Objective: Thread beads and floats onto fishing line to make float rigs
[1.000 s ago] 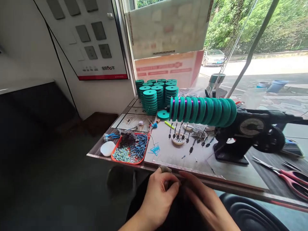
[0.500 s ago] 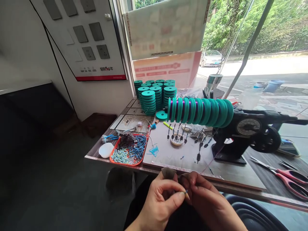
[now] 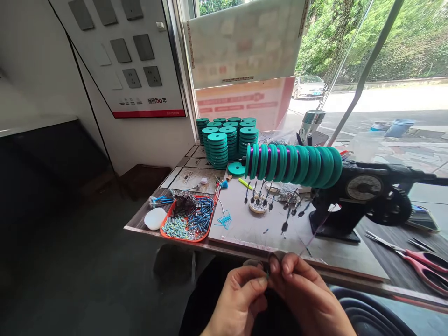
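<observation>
Just in front of the table edge my two hands meet with their fingertips almost together. My left hand (image 3: 243, 296) is closed, thumb against forefinger, pinching a tiny blue-green piece (image 3: 268, 276) whose kind is too small to tell. My right hand (image 3: 303, 287) is closed too, fingertips pressed together beside that piece; what they hold is hidden. Greyish covers sit on some fingers of both hands. Beyond the hands, a black winding machine (image 3: 360, 189) carries a row of teal spools (image 3: 294, 164) on its shaft. Several dark weighted pieces (image 3: 285, 226) hang below the spools on short lines.
On the left, an orange tray (image 3: 162, 232) holds small blue and pale green tubes, beside a white lid (image 3: 155, 218). Stacks of teal spools (image 3: 217, 149) stand by the window. A round dish (image 3: 258, 210) holds beads. Red-handled scissors (image 3: 422, 266) lie at right.
My left hand has shifted slightly down, its fingers now closer around the tiny piece. My right fingertips have turned a little upward. The view has moved slightly; the table things are unchanged.
</observation>
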Available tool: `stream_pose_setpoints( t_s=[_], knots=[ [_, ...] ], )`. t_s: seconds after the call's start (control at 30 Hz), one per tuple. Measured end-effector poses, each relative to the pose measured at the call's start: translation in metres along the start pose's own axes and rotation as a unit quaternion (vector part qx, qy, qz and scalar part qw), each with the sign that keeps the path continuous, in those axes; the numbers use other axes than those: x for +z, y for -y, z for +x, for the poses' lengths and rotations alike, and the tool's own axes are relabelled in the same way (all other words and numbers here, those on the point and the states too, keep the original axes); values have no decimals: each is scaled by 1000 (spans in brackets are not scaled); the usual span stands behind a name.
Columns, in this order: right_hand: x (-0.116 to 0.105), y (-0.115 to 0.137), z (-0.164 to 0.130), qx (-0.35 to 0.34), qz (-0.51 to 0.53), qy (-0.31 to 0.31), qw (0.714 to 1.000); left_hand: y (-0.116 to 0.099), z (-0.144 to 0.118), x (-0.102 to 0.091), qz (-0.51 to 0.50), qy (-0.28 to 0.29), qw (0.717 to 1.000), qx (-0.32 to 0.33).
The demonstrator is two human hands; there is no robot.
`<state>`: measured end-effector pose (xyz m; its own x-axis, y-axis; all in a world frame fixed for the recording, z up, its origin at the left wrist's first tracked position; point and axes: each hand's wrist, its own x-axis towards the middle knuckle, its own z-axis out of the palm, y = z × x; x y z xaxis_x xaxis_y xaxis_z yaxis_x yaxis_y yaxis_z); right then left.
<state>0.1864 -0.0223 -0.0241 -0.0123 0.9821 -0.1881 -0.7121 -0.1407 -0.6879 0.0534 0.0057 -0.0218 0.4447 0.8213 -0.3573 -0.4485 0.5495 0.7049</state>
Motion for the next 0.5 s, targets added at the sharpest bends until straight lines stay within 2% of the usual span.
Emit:
stream_pose_setpoints(
  t_s=[0.07, 0.17, 0.23, 0.3, 0.33, 0.4, 0.5],
  knots=[
    [-4, -3, 0, 7, -21, -42, 999, 3, 1, -1, 19, -2, 1000, 3],
    [-6, -5, 0, 51, -41, -86, 994, 5, 0, -4, 155, -16, 981, 111],
    [-4, -4, 1, 86, -30, -63, 994, 4, -1, -6, 234, -28, 952, 196],
    [0, -1, 1, 80, -9, -31, 996, 3, -3, -7, 269, -31, 935, 229],
    [2, 0, 1, 66, 1, -17, 998, 2, -3, -7, 269, -31, 937, 222],
    [5, 3, 1, 36, 18, -3, 999, 1, -3, -5, 221, -24, 960, 170],
    [5, 5, 1, 13, 18, 15, 1000, 1, -1, 0, 83, -9, 996, 38]
  ],
)
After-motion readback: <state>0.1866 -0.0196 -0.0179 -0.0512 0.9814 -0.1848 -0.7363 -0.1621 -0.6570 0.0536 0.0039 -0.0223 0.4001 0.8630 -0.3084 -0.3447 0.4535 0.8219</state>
